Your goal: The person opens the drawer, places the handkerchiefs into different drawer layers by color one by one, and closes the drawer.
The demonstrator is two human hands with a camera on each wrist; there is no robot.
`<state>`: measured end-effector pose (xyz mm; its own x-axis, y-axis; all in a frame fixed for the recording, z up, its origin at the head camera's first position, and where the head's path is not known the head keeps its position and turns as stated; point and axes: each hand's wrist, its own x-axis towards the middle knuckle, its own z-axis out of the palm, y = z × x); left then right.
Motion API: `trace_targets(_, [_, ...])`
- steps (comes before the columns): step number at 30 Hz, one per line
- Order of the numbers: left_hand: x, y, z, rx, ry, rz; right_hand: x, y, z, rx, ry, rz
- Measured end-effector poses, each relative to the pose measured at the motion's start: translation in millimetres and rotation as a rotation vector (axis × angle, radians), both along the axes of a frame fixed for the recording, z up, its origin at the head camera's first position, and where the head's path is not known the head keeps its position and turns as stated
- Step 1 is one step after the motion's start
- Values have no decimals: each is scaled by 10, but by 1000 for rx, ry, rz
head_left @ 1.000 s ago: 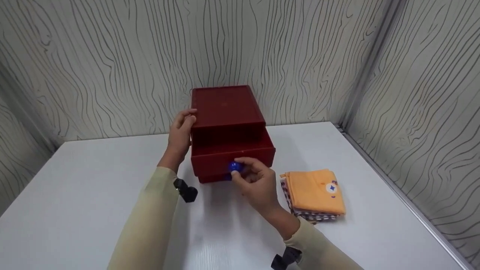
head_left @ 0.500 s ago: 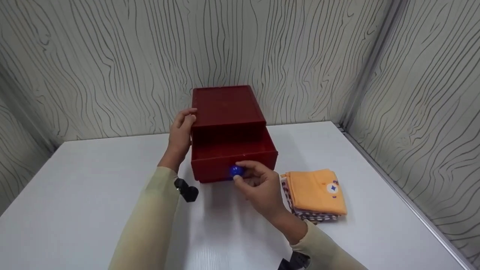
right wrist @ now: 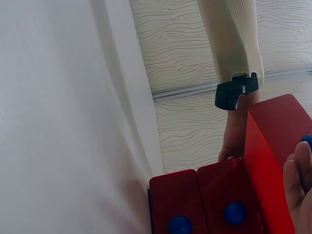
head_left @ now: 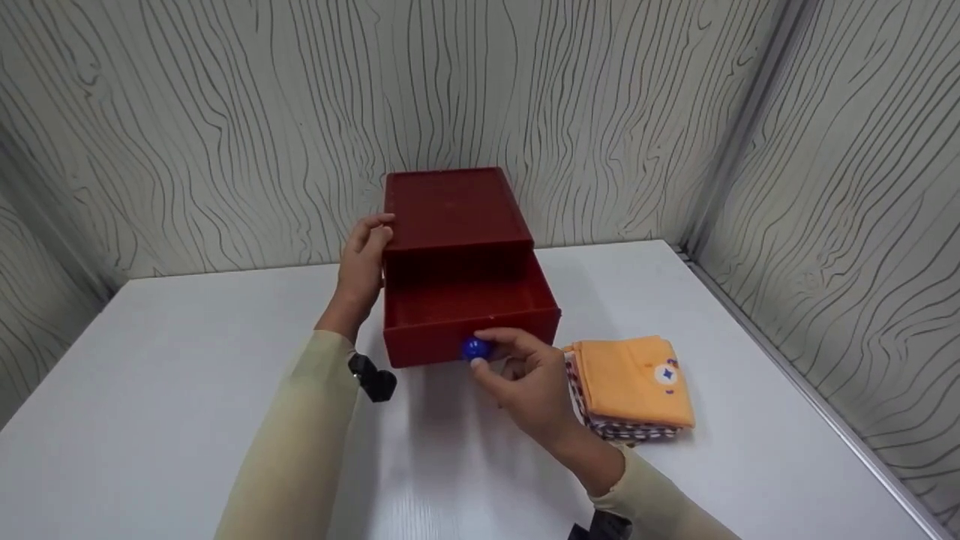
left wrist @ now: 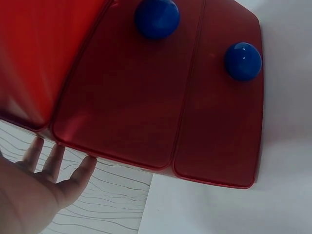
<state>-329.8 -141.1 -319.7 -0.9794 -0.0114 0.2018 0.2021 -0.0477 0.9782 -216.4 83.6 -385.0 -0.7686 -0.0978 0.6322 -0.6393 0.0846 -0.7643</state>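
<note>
A dark red drawer cabinet [head_left: 454, 206] stands on the white table, its top drawer [head_left: 424, 346] pulled out toward me. Inside the drawer I see only the red bottom and walls. The thumb and forefinger of my right hand [head_left: 536, 390] pinch the blue round knob [head_left: 475, 348] on the drawer's front. My left hand [head_left: 361, 270] rests against the cabinet's left side, a fingertip at its top edge. In the left wrist view, the fingertips of that hand [left wrist: 36, 195] touch the side. Two lower drawers there, each with a blue knob [left wrist: 157, 18], are pushed in.
To the right of the cabinet lies a folded orange cloth [head_left: 634, 382] on top of checkered cloth [head_left: 637, 431]. Walls with a wood-grain pattern [head_left: 300, 127] stand behind the table and at its sides. The white table [head_left: 202, 360] spreads around the cabinet.
My right hand has drawn the top drawer farther out toward me, so more of its inside shows. My left hand has stayed at the cabinet's side.
</note>
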Motion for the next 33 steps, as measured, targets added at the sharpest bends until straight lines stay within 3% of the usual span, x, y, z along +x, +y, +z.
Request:
trace_targets(3, [36,6,32,-4,-9,-9,22,6,-6,-2,0,2])
trace_targets(10, [-138,-20,-122,-34,6,16,81,30,-5,5,-38,23])
trace_targets(14, [-174,-25,-153,-28,26,26,113,34,-8,20,-34,26])
trace_targets(21, [-188,-29,-142,-21,69,22,143,26,-4,29,-20,23])
trace_targets(33, [-172,-23,-149,-29,82,22,186,26,-10,24,-26,27])
